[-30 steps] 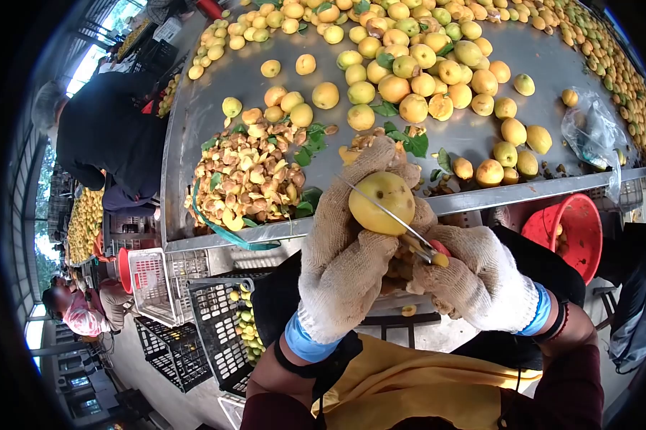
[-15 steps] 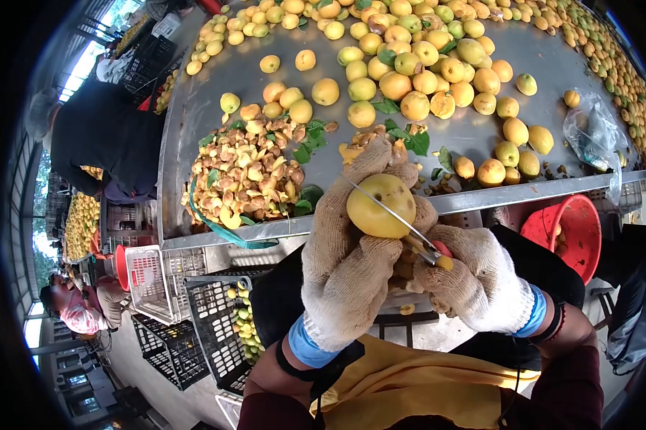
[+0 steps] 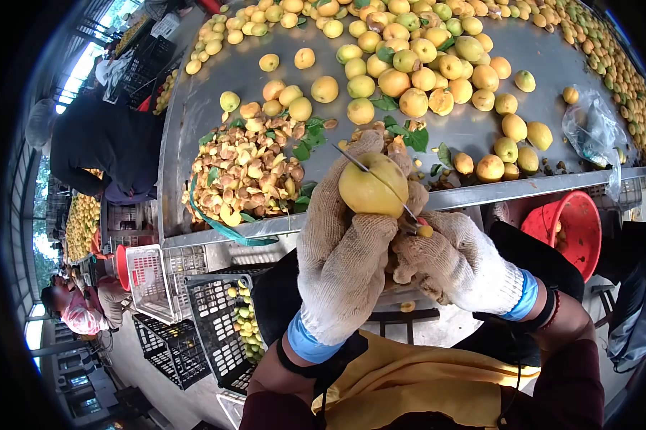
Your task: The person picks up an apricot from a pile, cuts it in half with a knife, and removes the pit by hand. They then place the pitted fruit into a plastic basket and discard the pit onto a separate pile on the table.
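My left hand (image 3: 344, 251), in a beige and white knit glove, is wrapped round a yellow fruit (image 3: 371, 188). Gloved as well, my right hand (image 3: 457, 259) is closed on the handle of a thin knife (image 3: 385, 185). The blade lies across the top of the fruit, slanting from upper left to lower right. Just beyond the hands is the edge of a metal table (image 3: 473, 193). A pile of brown and yellow cut pieces (image 3: 247, 168) lies to the left of my left hand.
Many whole yellow fruits (image 3: 416, 72) and a clear plastic bag (image 3: 591, 125) lie on the table. A red bucket (image 3: 584, 233) stands at right below its edge. Black crates (image 3: 219, 330) and a white crate (image 3: 151, 283) stand at left. Two people are further left.
Both hands have shifted slightly left with the fruit and the knife. The fruit sits a little higher, and the right hand has turned a little around the handle.
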`<state>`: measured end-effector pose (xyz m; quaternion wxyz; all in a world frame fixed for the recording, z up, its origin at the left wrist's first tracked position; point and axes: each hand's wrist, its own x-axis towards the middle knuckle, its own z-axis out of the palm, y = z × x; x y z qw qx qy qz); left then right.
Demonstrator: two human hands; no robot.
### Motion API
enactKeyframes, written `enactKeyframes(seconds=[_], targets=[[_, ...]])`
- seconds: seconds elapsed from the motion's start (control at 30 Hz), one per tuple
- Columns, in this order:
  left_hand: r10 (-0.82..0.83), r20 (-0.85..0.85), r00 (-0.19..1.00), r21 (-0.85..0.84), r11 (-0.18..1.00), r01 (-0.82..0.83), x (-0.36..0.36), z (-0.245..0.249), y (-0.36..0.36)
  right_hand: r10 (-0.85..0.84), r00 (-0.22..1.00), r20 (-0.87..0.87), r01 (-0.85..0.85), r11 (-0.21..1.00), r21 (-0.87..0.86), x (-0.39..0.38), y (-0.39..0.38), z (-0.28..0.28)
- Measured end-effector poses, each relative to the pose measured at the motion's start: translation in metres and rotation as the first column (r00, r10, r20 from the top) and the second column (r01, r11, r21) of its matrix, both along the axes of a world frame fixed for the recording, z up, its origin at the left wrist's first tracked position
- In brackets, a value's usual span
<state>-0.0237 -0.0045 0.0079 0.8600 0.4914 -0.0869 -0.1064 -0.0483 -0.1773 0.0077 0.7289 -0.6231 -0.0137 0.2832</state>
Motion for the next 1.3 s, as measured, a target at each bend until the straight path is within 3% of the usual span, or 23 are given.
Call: enactKeyframes(seconds=[0.1, 0.13, 0.17, 0.23, 0.27, 0.37, 0.43, 0.5, 0.6, 0.63, 0.67, 0.7, 0.77, 0.8, 0.9, 0.93, 0.97, 1.0, 1.1, 1.17, 1.2, 1.27, 1.3], targets=[[0.065, 0.033, 0.997, 0.014, 0.998, -0.066, 0.005, -0.007, -0.006, 0.021, 0.985, -0.169, -0.006, 0.996, 0.089, 0.008, 0.003, 0.019], [0.039, 0.069, 0.997, 0.118, 0.992, -0.047, 0.007, -0.001, -0.001, 0.004, 0.990, -0.144, 0.013, 0.993, 0.120, 0.008, 0.008, 0.015], [0.036, 0.069, 0.997, 0.115, 0.992, -0.044, 0.009, -0.001, 0.003, 0.001, 0.990, -0.144, 0.016, 0.993, 0.118, 0.009, 0.008, 0.014], [-0.033, 0.024, 0.999, -0.035, 0.999, 0.034, 0.011, -0.008, 0.009, 0.007, 1.000, -0.011, -0.008, 0.997, -0.077, 0.010, 0.008, 0.011], [-0.079, -0.002, 0.997, -0.200, 0.977, 0.077, 0.018, -0.015, 0.009, -0.001, 0.999, 0.044, 0.003, 0.999, -0.054, 0.009, 0.012, -0.002], [-0.052, -0.141, 0.989, -0.293, 0.956, 0.008, 0.019, -0.015, 0.004, -0.053, 0.997, 0.057, 0.058, 0.995, -0.085, 0.008, 0.010, -0.008], [-0.050, -0.120, 0.991, -0.301, 0.954, 0.012, 0.026, -0.013, 0.006, -0.037, 0.999, 0.037, 0.041, 0.991, -0.124, 0.010, 0.004, 0.009], [0.006, 0.053, 0.999, 0.071, 0.997, -0.009, 0.035, -0.009, 0.011, -0.031, 0.999, 0.021, 0.034, 0.985, -0.167, 0.010, 0.000, 0.018], [-0.007, 0.058, 0.998, 0.081, 0.997, 0.003, 0.036, -0.011, 0.022, -0.082, 0.996, -0.043, 0.071, 0.974, -0.214, 0.009, -0.001, 0.019], [0.011, 0.062, 0.998, 0.057, 0.998, -0.014, 0.036, -0.014, 0.016, -0.050, 0.999, -0.001, 0.049, 0.981, -0.186, 0.007, -0.001, 0.009], [0.034, 0.031, 0.999, -0.012, 0.999, -0.034, 0.033, -0.016, 0.012, -0.079, 0.967, 0.243, 0.128, 0.973, -0.194, 0.005, 0.001, 0.000], [0.048, -0.008, 0.999, -0.084, 0.995, -0.048, 0.031, -0.019, 0.007, -0.109, 0.973, 0.205, 0.153, 0.965, -0.214, 0.002, 0.004, 0.005], [-0.154, -0.032, 0.988, -0.343, 0.930, 0.134, 0.030, -0.027, -0.009, -0.036, 0.908, 0.417, 0.178, 0.935, -0.306, 0.013, 0.003, -0.008], [-0.127, -0.096, 0.987, -0.318, 0.944, 0.091, 0.033, -0.031, -0.008, -0.053, 0.883, 0.466, 0.225, 0.920, -0.321, 0.017, 0.004, -0.019], [-0.108, -0.123, 0.986, -0.212, 0.974, 0.080, 0.035, -0.018, -0.013, -0.054, 0.923, 0.381, 0.164, 0.951, -0.263, 0.020, -0.003, -0.011], [0.008, -0.097, 0.995, -0.100, 0.995, -0.018, 0.036, -0.017, -0.011, -0.056, 0.921, 0.385, 0.169, 0.949, -0.267, 0.019, -0.006, -0.003], [0.123, -0.057, 0.991, 0.012, 0.992, -0.123, 0.037, -0.014, -0.009, 0.003, 0.975, 0.221, 0.062, 0.956, -0.287, 0.019, -0.009, 0.004], [0.036, 0.017, 0.999, 0.027, 0.999, -0.037, 0.037, -0.009, -0.008, 0.064, 0.997, 0.052, -0.046, 0.957, -0.288, 0.019, -0.012, 0.010], [-0.070, 0.006, 0.998, -0.020, 0.997, 0.070, 0.042, -0.030, 0.002, 0.036, 0.996, 0.081, -0.022, 0.986, -0.163, 0.018, -0.015, 0.004], [-0.157, -0.194, 0.968, -0.225, 0.968, 0.112, 0.039, -0.033, -0.011, -0.068, 0.977, 0.203, 0.110, 0.973, -0.204, 0.017, -0.009, -0.009], [-0.184, -0.239, 0.954, -0.337, 0.937, 0.096, 0.037, -0.030, -0.020, -0.016, 0.996, 0.087, 0.035, 0.976, -0.215, 0.021, -0.010, -0.007], [-0.073, -0.215, 0.974, -0.169, 0.985, 0.036, 0.041, -0.031, -0.016, -0.066, 0.998, -0.005, 0.065, 0.990, -0.125, 0.020, -0.010, 0.000], [-0.040, -0.175, 0.984, -0.204, 0.979, 0.004, 0.044, -0.032, -0.014, -0.073, 0.992, -0.102, 0.061, 0.991, -0.119, 0.021, -0.010, 0.008]])
